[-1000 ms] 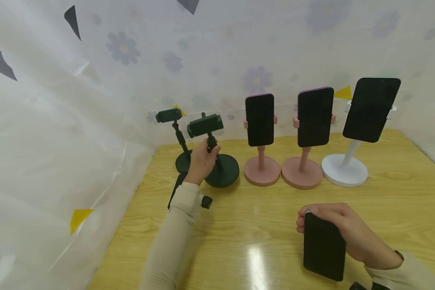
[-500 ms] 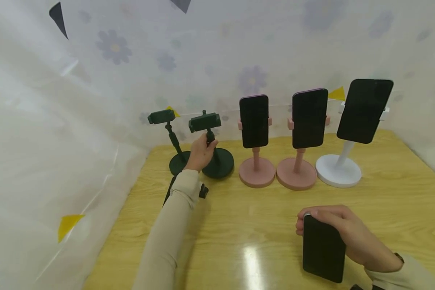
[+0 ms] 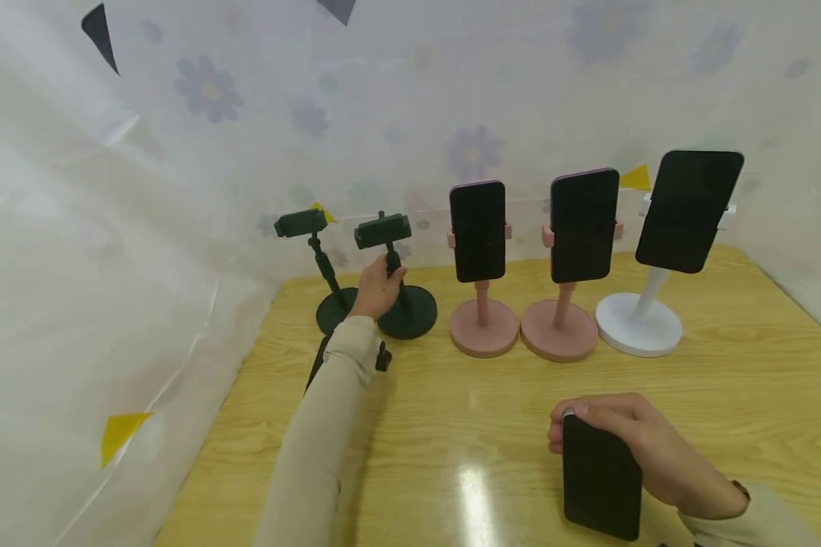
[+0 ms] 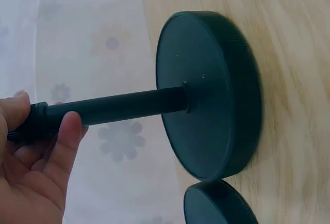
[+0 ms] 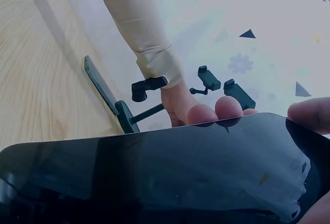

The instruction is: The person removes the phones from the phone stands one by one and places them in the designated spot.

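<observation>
My left hand [image 3: 379,287] grips the upper stem of a dark green phone stand [image 3: 410,315], its thumb and fingers wrapped just below the clamp. In the left wrist view the round base [image 4: 201,95] shows, its edge against a second green base [image 4: 216,206]. That second green stand [image 3: 326,267] is just to the left, its clamp holding no phone. My right hand [image 3: 646,448] holds a black smartphone [image 3: 600,477] upright near the table's front, fingers behind one long edge and thumb at the top. In the right wrist view the phone's dark screen [image 5: 154,177] fills the lower part.
Two pink stands [image 3: 484,328] and a white stand [image 3: 638,325] stand in a row to the right, each bearing a phone. Another dark phone [image 3: 317,361] lies flat, partly under my left forearm. A flower-patterned sheet [image 3: 397,114] hangs behind the table [image 3: 417,456].
My left hand has shifted the gripped green stand slightly back, toward the sheet. The whole view has drifted a little. My right hand still holds the smartphone in much the same place.
</observation>
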### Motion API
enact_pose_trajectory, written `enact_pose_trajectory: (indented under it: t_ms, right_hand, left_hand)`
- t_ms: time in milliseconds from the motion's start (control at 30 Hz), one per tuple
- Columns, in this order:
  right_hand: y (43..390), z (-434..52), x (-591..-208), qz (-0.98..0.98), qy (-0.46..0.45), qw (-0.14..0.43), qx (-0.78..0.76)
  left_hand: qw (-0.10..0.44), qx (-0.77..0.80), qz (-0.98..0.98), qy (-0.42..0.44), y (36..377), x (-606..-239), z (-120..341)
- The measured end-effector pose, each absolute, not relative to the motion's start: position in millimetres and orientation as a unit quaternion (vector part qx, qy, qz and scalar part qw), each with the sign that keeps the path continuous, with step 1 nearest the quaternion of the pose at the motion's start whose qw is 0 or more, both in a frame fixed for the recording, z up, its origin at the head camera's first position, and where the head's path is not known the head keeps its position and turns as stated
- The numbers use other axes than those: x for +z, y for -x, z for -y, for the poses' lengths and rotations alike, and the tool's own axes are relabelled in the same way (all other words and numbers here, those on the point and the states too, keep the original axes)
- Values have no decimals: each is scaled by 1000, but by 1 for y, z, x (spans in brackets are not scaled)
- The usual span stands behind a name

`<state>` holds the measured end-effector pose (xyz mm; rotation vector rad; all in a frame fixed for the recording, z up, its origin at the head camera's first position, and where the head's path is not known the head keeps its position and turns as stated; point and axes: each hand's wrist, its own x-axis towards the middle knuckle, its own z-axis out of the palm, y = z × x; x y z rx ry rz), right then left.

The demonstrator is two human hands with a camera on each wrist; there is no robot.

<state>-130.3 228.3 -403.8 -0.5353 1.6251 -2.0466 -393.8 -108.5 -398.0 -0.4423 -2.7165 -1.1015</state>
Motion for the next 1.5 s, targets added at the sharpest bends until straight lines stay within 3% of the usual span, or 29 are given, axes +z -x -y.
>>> enact_pose_trajectory:
  t_ms: [367, 633, 767, 1300, 1500]
  right_hand:
    - [129, -227, -407, -603, 197, 233, -738]
    - [129, -225, -409, -604, 190, 232, -738]
    - [128, -223, -412, -594, 186, 243, -744]
    - [129, -224, -419, -586, 178, 263, -745]
    - [130, -225, -420, -590, 178, 269, -740]
  left_hand:
    - [65, -413, 899, 128, 400, -399, 113]
    - [168, -495, 845, 114, 399, -371, 100]
    - [187, -519, 826, 114, 402, -366, 100]
    - [131, -544, 819, 128, 405, -370, 111]
    - [149, -543, 818, 115, 405, -378, 108]
